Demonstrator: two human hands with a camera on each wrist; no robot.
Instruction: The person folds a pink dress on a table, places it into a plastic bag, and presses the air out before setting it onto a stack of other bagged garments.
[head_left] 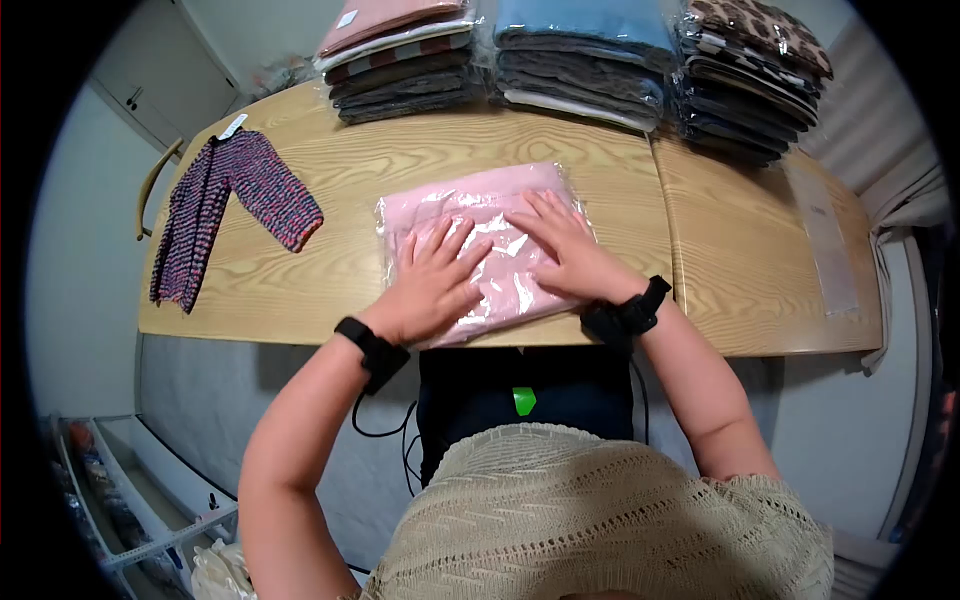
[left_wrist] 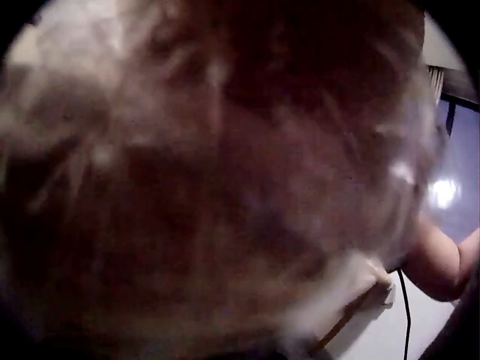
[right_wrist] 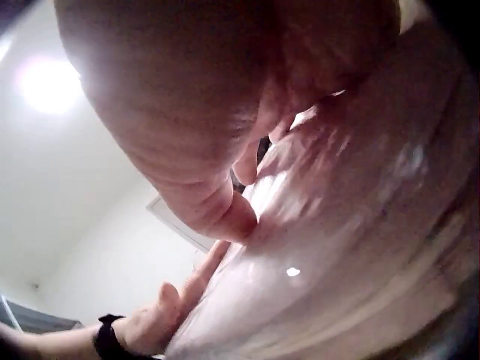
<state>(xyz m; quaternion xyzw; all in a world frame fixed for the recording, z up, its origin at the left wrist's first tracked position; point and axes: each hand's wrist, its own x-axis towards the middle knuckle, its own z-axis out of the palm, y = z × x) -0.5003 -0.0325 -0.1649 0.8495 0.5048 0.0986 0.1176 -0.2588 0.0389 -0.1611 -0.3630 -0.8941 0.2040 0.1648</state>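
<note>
A folded pink cloth item in a clear plastic bag (head_left: 505, 300) lies on the table in front of the person. The left hand (head_left: 432, 280) rests flat on its left part, fingers spread. On its right part lies the right hand (head_left: 575, 250), fingers spread and pointing up and left. Glossy plastic (left_wrist: 225, 165) fills most of the left wrist view, dark and blurred. In the right wrist view, the right hand (right_wrist: 217, 112) touches the shiny pink bag (right_wrist: 337, 225) with its fingertips, and the left hand (right_wrist: 154, 319) shows beyond.
A multicoloured knit garment (head_left: 215, 205) with a white tag lies at the table's left. Along the back stand bagged stacks: pink-topped (head_left: 400, 65), blue-topped (head_left: 585, 70) and leopard-print-topped (head_left: 755, 75). A flat clear plastic sleeve (head_left: 825, 240) lies at the right. A seam crosses the wooden table (head_left: 340, 270).
</note>
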